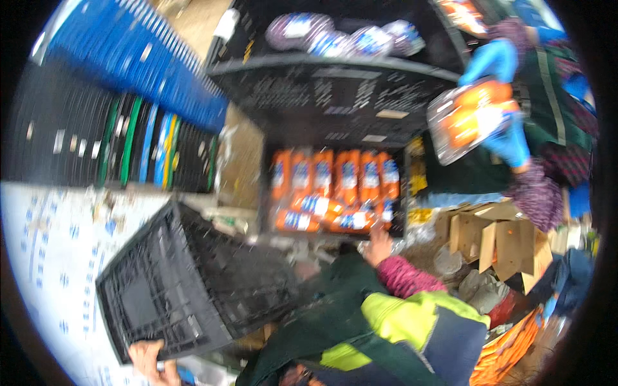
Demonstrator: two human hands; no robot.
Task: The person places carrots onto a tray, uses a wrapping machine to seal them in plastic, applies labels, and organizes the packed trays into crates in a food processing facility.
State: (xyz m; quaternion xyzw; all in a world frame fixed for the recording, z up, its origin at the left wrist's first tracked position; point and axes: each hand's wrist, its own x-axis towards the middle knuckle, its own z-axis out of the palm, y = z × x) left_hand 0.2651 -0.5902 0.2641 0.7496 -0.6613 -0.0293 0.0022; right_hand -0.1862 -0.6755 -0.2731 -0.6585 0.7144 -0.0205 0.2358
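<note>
My left hand (150,361) grips the edge of an empty-looking black plastic crate (149,284), which is tilted on its side at the lower left. My right hand (378,247) is at the near rim of another black crate (333,235), close to its right corner. Blur hides whether its fingers hold the rim or only touch it. Inside that crate, labelled clear bags of carrots (347,176) stand in a row at the far side, with more bags lying across the near side.
Behind stands a black crate (338,72) with several purplish packs (299,31). At right, a co-worker's blue-gloved hands (507,135) hold a bag of orange produce (475,113). Stacked blue crates (135,53) and black crates (53,125) rise at left. Open cardboard boxes (507,241) lie at right.
</note>
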